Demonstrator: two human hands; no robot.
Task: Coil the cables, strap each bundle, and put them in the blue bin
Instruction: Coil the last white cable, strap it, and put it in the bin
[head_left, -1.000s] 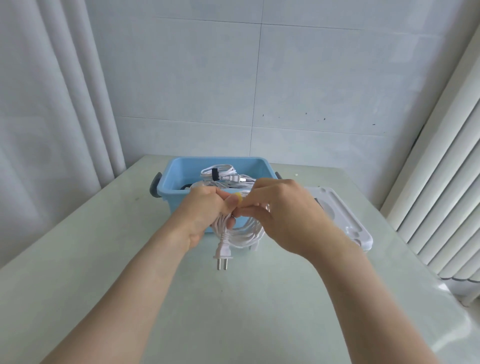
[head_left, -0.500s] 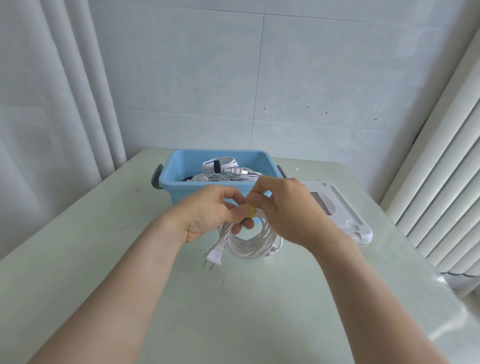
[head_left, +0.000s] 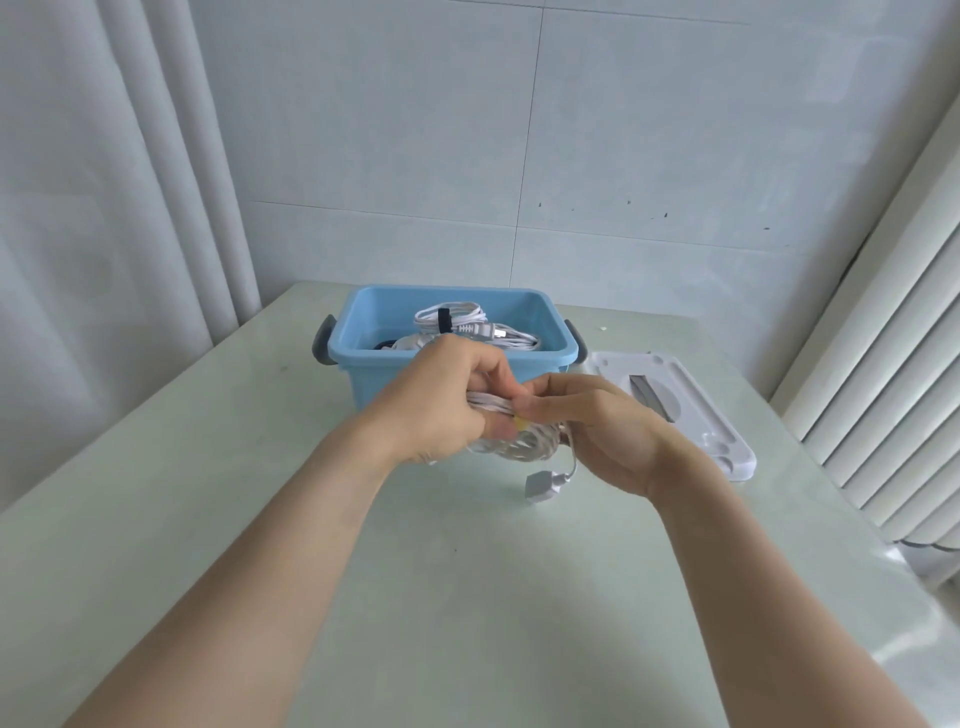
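A coiled white cable (head_left: 524, 442) is held above the table just in front of the blue bin (head_left: 550, 358). My left hand (head_left: 441, 402) grips the coil from the left, fingers curled round its strands. My right hand (head_left: 597, 423) holds it from the right and pinches a small yellow strap (head_left: 521, 425) against the coil. One end of the cable, a square white connector (head_left: 540, 486), dangles below. Inside the bin lies another white cable bundle (head_left: 457, 325) with a black strap.
A white lid (head_left: 691, 410) lies flat on the table right of the bin. Curtains hang at the left, and a white ribbed radiator stands at the right. A tiled wall is behind the table's far edge.
Both hands have turned the coil over: the two-pin plug that hung at the lower left is gone from view, and a square connector now dangles at the lower right. My right hand has rolled palm-up.
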